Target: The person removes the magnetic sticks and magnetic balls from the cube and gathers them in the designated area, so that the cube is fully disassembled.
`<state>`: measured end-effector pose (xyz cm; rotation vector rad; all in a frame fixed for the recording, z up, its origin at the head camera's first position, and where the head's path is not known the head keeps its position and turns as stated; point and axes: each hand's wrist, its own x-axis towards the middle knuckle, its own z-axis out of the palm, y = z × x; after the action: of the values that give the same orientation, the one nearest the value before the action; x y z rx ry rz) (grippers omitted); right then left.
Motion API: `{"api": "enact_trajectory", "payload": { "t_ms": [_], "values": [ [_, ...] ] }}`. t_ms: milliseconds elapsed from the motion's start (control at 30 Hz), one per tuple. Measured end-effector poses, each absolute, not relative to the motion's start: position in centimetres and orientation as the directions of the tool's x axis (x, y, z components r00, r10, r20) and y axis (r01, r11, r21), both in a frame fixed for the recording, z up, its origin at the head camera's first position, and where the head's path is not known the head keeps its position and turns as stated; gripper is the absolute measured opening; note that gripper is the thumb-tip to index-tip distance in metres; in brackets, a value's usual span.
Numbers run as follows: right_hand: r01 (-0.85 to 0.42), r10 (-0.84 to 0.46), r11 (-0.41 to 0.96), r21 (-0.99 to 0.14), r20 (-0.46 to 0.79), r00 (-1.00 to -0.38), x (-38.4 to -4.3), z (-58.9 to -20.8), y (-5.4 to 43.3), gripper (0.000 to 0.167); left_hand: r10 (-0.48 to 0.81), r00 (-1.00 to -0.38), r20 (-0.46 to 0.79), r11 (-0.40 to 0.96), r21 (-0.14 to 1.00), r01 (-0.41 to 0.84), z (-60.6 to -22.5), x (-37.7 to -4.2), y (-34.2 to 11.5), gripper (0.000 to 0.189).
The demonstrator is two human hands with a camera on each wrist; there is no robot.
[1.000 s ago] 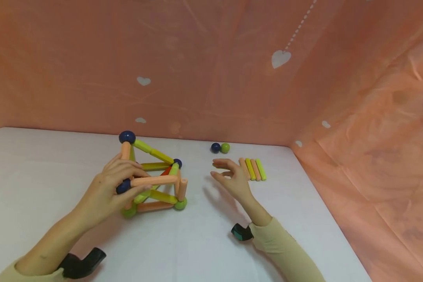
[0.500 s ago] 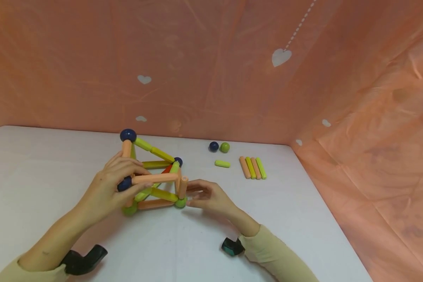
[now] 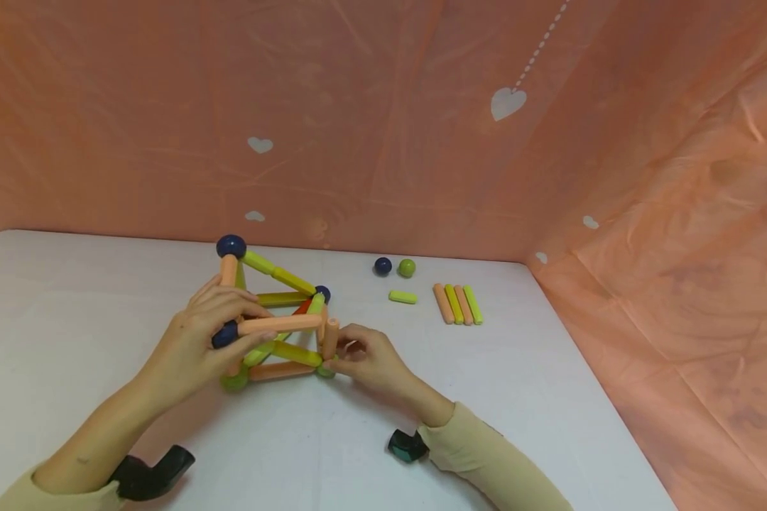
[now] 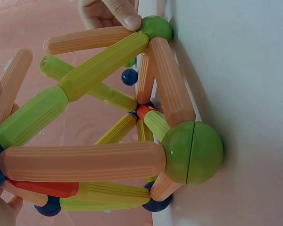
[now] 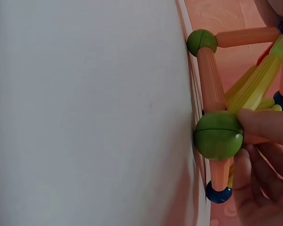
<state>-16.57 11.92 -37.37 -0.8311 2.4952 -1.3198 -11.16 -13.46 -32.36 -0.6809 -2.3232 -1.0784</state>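
Note:
A building-toy frame of ridged magnetic rods and balls [image 3: 294,354] stands on the table, its rods orange, yellow, lime and red. My left hand [image 3: 192,341] grips it at a dark blue ball [image 3: 225,335], from which an orange rod [image 3: 281,325] reaches out to the right with a free end. My right hand [image 3: 377,362] pinches the foot of a short upright orange rod [image 3: 331,341]; thumb and fingertips lie right at the green ball [image 5: 218,135] below it. In the left wrist view the right thumb [image 4: 131,21] presses at that joint. Part of the frame is hidden behind my left hand.
Right of the frame lie a short lime rod [image 3: 403,297], a loose blue ball [image 3: 383,266] and a green ball [image 3: 407,267]. Several rods [image 3: 458,304] lie side by side farther right. A pink cloth [image 3: 383,128] hangs behind the white table [image 3: 518,369].
My right hand has come left and down from beside the loose rods to the frame's green corner. The short lime rod now shows on the table. The loose blue ball has shifted slightly left.

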Motion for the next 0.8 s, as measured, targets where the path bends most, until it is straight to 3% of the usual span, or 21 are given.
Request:
{"api": "enact_trajectory", "payload": {
  "t_ms": [233, 467, 800],
  "values": [
    [-0.432, -0.541, 0.46, -0.776, 0.141, -0.829, -16.5, -37.5, 12.0, 0.018, 0.231, -0.756, 0.612, 0.568, 0.546, 0.616, -32.4, -11.1, -13.4, 0.023],
    [-0.308, -0.452, 0.429, -0.849, 0.093, -0.887, -16.6, -37.0, 13.0, 0.021, 0.232, -0.754, 0.614, 0.57, 0.543, 0.617, -32.4, -11.2, -13.4, 0.022],
    [-0.284, -0.335, 0.455, -0.844, 0.134, -0.933, -17.8, -36.7, 17.2, 0.022, 0.222, -0.748, 0.625, 0.567, 0.542, 0.621, -32.4, -11.1, -13.8, 0.024]
  ]
}}
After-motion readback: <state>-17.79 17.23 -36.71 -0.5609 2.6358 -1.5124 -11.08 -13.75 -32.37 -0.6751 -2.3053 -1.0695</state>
